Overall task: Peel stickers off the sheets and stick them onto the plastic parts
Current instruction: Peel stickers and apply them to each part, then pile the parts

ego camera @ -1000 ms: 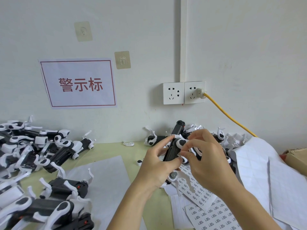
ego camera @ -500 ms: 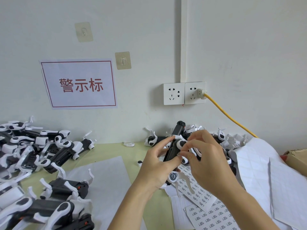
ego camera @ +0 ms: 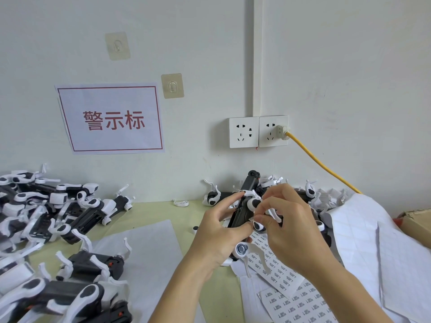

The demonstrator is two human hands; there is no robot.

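The plastic part (ego camera: 242,212), a black body with white curved arms, is held above the table (ego camera: 149,210) at centre, over the sticker sheets (ego camera: 293,297) that lie at near right. The left hand (ego camera: 218,231) grips the part from the left: its thumb presses the lower side of the black body, its index finger reaches along the upper edge to a white arm, and the remaining fingers curl beneath. The right hand (ego camera: 289,227) is closed in a pinch, thumb and forefinger meeting at the right side of the black body, just beside the left thumb. A small pale piece, apparently a sticker (ego camera: 252,219), sits at the pinch against the part; its print cannot be read. Both forearms enter from the near edge and converge on the part, wrists raised off the table. The sticker sheets carry rows of small printed labels, and one strip lies directly below the held part. A large blank backing sheet (ego camera: 363,231) curls up at far right, next to a cardboard box (ego camera: 417,223). A further white sheet (ego camera: 144,255) lies flat at near centre-left. A pile of similar black and white parts (ego camera: 46,206) occupies the left of the table, and a smaller heap (ego camera: 310,193) lies behind the hands against the wall. On the wall are a red-bordered sign (ego camera: 110,118), two adhesive hooks (ego camera: 172,86), and a double socket (ego camera: 258,131) with a yellow cable (ego camera: 321,166) plugged in.
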